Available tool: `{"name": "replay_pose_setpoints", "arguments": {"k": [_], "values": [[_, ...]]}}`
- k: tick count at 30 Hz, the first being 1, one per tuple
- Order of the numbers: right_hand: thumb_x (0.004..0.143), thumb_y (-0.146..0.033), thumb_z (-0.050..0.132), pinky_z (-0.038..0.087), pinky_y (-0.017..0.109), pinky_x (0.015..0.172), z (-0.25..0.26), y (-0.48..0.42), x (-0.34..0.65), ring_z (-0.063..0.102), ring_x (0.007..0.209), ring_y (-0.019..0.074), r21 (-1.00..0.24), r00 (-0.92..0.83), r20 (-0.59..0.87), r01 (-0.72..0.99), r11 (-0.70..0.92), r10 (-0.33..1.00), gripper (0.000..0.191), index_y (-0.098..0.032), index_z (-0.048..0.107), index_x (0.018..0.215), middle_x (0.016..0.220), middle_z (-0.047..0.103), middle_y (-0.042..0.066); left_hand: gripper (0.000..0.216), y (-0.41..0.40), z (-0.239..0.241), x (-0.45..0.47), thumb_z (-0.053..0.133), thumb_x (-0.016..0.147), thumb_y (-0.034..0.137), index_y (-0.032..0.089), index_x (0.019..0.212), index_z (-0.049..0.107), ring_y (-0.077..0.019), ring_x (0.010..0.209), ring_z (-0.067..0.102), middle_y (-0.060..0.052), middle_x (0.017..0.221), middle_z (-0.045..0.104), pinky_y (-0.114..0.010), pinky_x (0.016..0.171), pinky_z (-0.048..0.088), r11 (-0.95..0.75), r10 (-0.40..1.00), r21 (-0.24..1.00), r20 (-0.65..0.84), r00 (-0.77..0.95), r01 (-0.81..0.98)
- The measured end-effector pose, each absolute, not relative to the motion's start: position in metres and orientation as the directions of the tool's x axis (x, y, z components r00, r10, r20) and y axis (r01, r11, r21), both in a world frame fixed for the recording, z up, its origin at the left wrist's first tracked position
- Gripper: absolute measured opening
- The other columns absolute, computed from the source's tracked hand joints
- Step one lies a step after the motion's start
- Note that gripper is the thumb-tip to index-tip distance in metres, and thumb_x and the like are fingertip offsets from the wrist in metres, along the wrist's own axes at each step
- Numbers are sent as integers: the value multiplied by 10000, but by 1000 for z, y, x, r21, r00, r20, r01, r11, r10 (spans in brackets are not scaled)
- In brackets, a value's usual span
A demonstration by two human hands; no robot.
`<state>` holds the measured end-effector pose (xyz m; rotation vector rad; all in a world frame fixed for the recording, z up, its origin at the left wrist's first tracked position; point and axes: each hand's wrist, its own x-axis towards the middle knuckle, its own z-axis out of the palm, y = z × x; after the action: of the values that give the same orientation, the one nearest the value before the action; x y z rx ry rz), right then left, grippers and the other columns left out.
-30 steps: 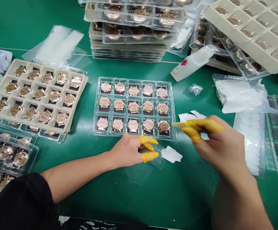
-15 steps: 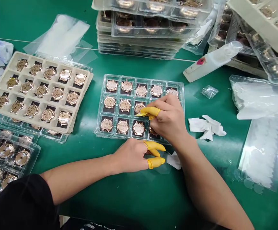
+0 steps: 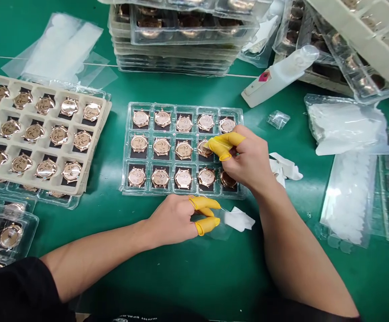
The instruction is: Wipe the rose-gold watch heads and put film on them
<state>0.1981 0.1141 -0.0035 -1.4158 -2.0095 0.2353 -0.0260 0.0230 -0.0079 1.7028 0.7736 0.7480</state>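
My right hand [image 3: 244,154], yellow finger cots on its fingers, is closed in a pinch at a rose-gold watch case [image 3: 203,148] in the middle row of a clear plastic tray [image 3: 125,156]. The fingertips cover part of that case. Other watch cases [image 3: 183,178] lie back side up on dark pads in the compartments. Below the tray's front edge, my left hand [image 3: 176,221] rests with thumb and index finger apart, also in yellow cots. A thin line shows past its index fingertip; I cannot tell what it is. Beside the fingers lie a white cloth piece [image 3: 239,219] and clear film.
A beige tray [image 3: 92,172] of watch cases sits at left, with clear trays [image 3: 30,237] below it. Stacked trays [image 3: 167,60] stand at the back. On the right are a white bottle [image 3: 278,78], a small clear packet [image 3: 278,120], white scraps [image 3: 290,169] and bagged white sheets [image 3: 347,123].
The view has shifted, so most things appear further left. My right hand has moved rightward across the tray, to the fourth case of the middle row. My left hand stays below the tray.
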Motion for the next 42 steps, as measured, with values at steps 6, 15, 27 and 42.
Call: {"name": "replay_pose_setpoints", "arguments": {"k": [6, 15, 27, 42], "values": [[926, -171, 572, 316, 314, 588, -4, 118, 196, 427, 664, 132, -388, -297, 438, 789, 477, 849, 138, -209, 552, 796, 769, 460, 13, 265, 21, -9, -26, 739, 959, 292, 197, 1201, 790, -136, 807, 817, -14, 965, 865, -252, 851, 675, -214, 806, 967, 97, 583, 135], [911, -192, 596, 281, 309, 560, -8, 116, 193, 376, 659, 141, -217, -317, 431, 872, 438, 845, 189, -224, 470, 774, 789, 456, 33, 294, 19, -11, -26, 743, 972, 337, 191, 1223, 783, -138, 831, 822, -18, 985, 864, -244, 865, 671, -252, 804, 958, 130, 580, 136], [918, -303, 603, 311, 346, 610, -9, 111, 192, 423, 679, 165, -384, -54, 470, 886, 259, 881, 253, -243, 450, 726, 748, 441, 26, 280, 21, -9, -27, 723, 974, 326, 195, 1213, 787, -140, 801, 812, -23, 970, 863, -255, 824, 675, -213, 798, 967, 89, 596, 141], [828, -271, 648, 240, 331, 587, -21, 90, 212, 315, 583, 127, -523, 212, 440, 851, 56, 873, 331, -245, 377, 638, 648, 327, -31, 243, 24, -3, -28, 714, 979, 274, 180, 1193, 780, -140, 803, 812, -19, 964, 865, -249, 786, 681, -230, 786, 963, 99, 611, 139]]}}
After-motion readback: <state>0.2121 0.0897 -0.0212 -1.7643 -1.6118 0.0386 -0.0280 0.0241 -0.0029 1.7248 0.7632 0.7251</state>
